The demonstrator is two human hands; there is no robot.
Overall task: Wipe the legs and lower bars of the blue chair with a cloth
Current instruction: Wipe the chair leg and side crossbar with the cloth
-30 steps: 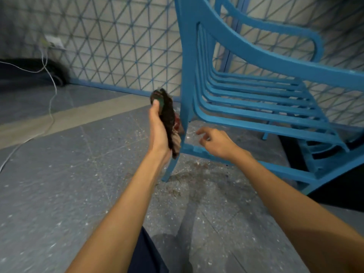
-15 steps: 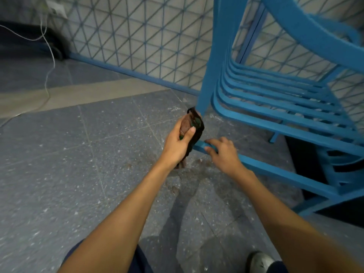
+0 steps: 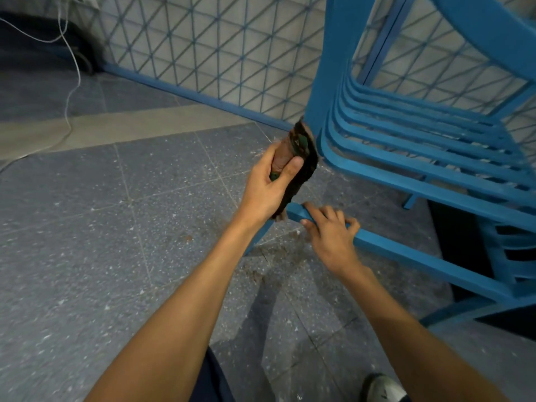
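Wiping well probably called for wrapping the cloth round the leg and drawing it down firmly, with the chair steadied. The left hand [image 3: 266, 192] gripped the dark cloth [image 3: 304, 166], fingers curled round it, against the near leg [image 3: 327, 68] of the blue chair [image 3: 435, 158]. Further right, the right hand [image 3: 330, 236] held the lower bar [image 3: 420, 259], fingers bent over it.

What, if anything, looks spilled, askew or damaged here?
Reddish-brown grit lies scattered on the floor by the chair leg, below the cloth the left hand holds; the right hand grips the lower bar. Nothing looks damaged.
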